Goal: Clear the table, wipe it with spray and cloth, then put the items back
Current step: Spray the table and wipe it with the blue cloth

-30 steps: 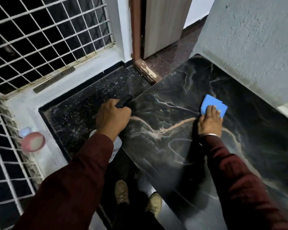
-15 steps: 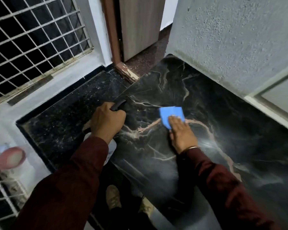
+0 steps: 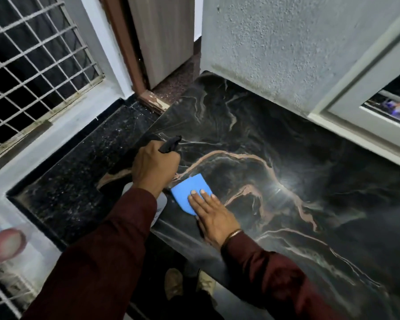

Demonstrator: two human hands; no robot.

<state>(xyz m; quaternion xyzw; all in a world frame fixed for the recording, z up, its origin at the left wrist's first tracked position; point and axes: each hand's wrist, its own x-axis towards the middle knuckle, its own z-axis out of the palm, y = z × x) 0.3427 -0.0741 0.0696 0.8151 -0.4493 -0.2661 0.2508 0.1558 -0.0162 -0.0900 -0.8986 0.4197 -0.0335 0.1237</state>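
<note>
- While the right hand [image 3: 214,218] is pressing flat, fingers spread, on the blue cloth [image 3: 191,192], the cloth is lying near the front edge of the dark marble table [image 3: 286,158].
- Left hand [image 3: 154,166] is clenching the spray bottle [image 3: 161,204], its black nozzle [image 3: 170,144] hanging over the table's left edge.
- Bare stone is lying open toward the right and back edges.
- Rough wall [image 3: 286,47] and a window frame [image 3: 346,125] are bordering the back edge; a metal grille [image 3: 32,65] is standing left.
</note>
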